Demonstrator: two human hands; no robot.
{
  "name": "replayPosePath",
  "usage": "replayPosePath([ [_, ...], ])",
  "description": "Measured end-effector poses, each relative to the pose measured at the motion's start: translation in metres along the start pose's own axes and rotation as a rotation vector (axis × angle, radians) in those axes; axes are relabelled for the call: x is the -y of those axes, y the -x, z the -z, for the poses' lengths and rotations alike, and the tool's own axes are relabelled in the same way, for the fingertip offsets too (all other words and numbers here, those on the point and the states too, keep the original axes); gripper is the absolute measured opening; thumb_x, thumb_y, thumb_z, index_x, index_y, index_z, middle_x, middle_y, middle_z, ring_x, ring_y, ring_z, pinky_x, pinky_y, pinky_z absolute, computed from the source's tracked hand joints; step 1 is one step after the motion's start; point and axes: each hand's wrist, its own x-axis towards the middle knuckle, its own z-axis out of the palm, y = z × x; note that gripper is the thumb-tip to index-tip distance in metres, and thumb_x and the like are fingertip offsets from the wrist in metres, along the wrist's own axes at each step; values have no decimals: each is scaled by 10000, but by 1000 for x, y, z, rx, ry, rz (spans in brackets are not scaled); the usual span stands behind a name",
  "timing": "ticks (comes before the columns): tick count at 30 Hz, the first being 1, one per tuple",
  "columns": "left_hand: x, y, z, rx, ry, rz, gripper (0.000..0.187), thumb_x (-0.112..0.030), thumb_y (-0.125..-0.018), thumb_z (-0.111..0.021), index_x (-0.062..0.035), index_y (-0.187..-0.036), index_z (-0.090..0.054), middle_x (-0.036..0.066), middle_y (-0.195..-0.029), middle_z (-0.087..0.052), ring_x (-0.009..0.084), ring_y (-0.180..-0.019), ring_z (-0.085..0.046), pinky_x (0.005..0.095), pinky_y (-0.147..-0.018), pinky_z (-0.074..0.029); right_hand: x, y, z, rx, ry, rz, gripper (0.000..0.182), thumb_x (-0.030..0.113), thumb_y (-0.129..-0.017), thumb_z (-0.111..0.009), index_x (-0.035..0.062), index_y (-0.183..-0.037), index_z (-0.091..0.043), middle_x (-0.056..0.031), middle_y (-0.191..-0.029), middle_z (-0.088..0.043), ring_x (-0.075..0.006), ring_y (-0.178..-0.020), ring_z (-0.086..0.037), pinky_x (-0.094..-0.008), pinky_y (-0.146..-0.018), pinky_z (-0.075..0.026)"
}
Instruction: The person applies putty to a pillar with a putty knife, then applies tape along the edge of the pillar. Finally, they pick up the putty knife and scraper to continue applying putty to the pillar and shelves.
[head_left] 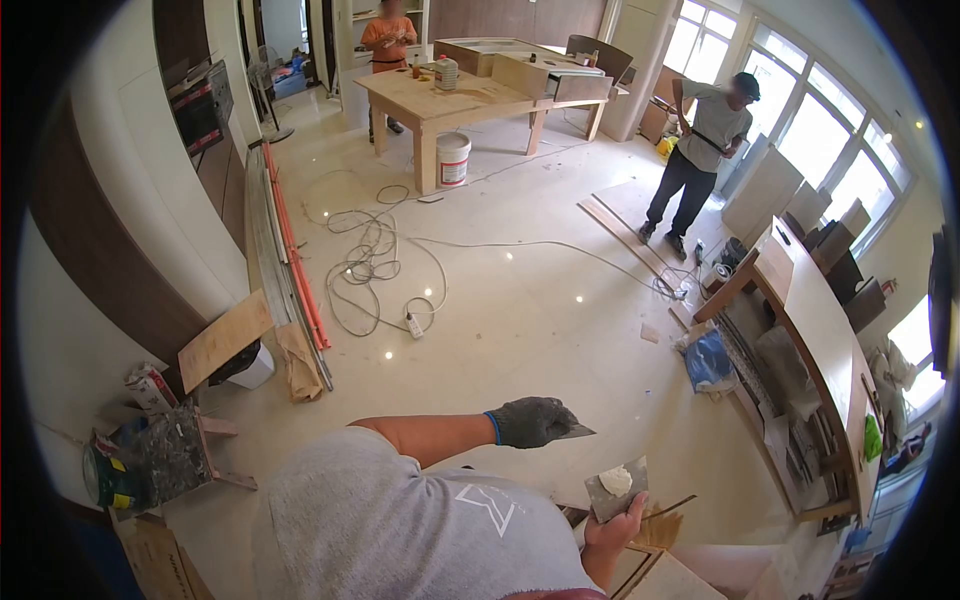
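My left hand (535, 422), in a dark grey work glove with a blue cuff, is closed in front of my grey shirt. From its fingers sticks out the thin metal blade of a putty knife (577, 432); its handle is hidden. My bare right hand (612, 528), lower right, grips a flat grey metal plate (603, 502). A lump of white putty (616, 482) lies on that plate. The knife blade is apart from the putty. Below and beside my right hand are the wooden edges of a box-like piece (650, 577), partly cut off.
A tangled cable (370, 265) lies across the shiny floor. Long orange and metal strips (290, 250) run along the left. A stained step stool (180, 445) stands lower left, a workbench (810, 300) right. Two people (390, 40) (705, 140) stand near the wooden table (395, 95) and windows.
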Motion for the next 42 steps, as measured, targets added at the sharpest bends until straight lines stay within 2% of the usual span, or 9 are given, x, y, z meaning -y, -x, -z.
replayPosePath([
  [4,-3,-1,1,14,-23,7,244,-199,-942,-622,-43,-1101,-720,183,-1020,-692,345,-961,-663,421,-878,-531,3,12,-22,-103,53,87,730,405,-849,-700,-30,-1389,-469,-159,-1287,-594,-329,-1174,-593,-411,-980,-494],
  [9,5,-2,1,-14,-18,-7,228,-192,-925,-653,-59,-1094,-729,184,-1062,-702,325,-981,-667,426,-900,-524,-6,-21,37,157,1455,1018,872,186,-667,-783,-170,-1371,-412,-298,-1216,-580,-450,-1163,-576,-439,-1037,-449],
  [17,-1,-4,3,1,-14,3,269,-249,-961,-583,-44,-1076,-714,201,-1014,-689,362,-971,-660,434,-891,-522,-5,5,23,109,1300,783,838,251,-747,-761,-155,-1388,-406,-273,-1248,-571,-393,-1157,-584,-440,-1028,-452],
  [21,-2,-3,2,14,-6,27,275,-251,-966,-572,-43,-1081,-711,208,-1025,-687,365,-980,-658,437,-895,-520,-2,-2,8,11,306,157,612,398,-985,-578,-42,-1393,-460,-150,-1309,-577,-275,-1187,-577,-410,-999,-476],
  [25,1,-3,-5,28,-29,26,266,-225,-952,-598,-49,-1114,-714,193,-1041,-691,353,-986,-661,427,-895,-525,-5,1,15,-22,398,225,489,375,-1055,-430,-1,-1363,-486,-84,-1283,-592,-204,-1144,-576,-342,-973,-478],
  [27,1,-4,-6,32,-35,23,266,-210,-944,-614,-49,-1130,-715,185,-1047,-693,348,-981,-664,421,-891,-529,-1,2,7,-9,240,194,448,238,-1013,-527,-72,-1333,-482,-114,-1204,-624,-209,-1033,-605,-293,-955,-469],
  [36,-4,-4,-8,43,-16,28,268,-204,-943,-618,-39,-1134,-709,187,-1044,-690,346,-976,-666,421,-885,-529,0,9,20,162,1011,517,438,274,-1065,-443,-11,-1397,-429,-96,-1317,-560,-195,-1158,-561,-320,-1023,-456],
  [39,-3,-6,-9,49,-14,28,266,-204,-942,-620,-42,-1133,-710,184,-1045,-690,344,-976,-666,420,-887,-529,4,9,9,84,258,142,435,196,-1041,-480,-36,-1401,-400,-110,-1316,-553,-195,-1164,-551,-322,-1029,-445],
  [42,-2,-6,-9,52,-14,19,267,-209,-946,-617,-41,-1130,-711,181,-1045,-691,344,-978,-665,420,-891,-529,2,10,15,164,937,483,425,196,-1041,-479,-34,-1391,-412,-114,-1300,-563,-197,-1160,-556,-317,-1025,-445],
])
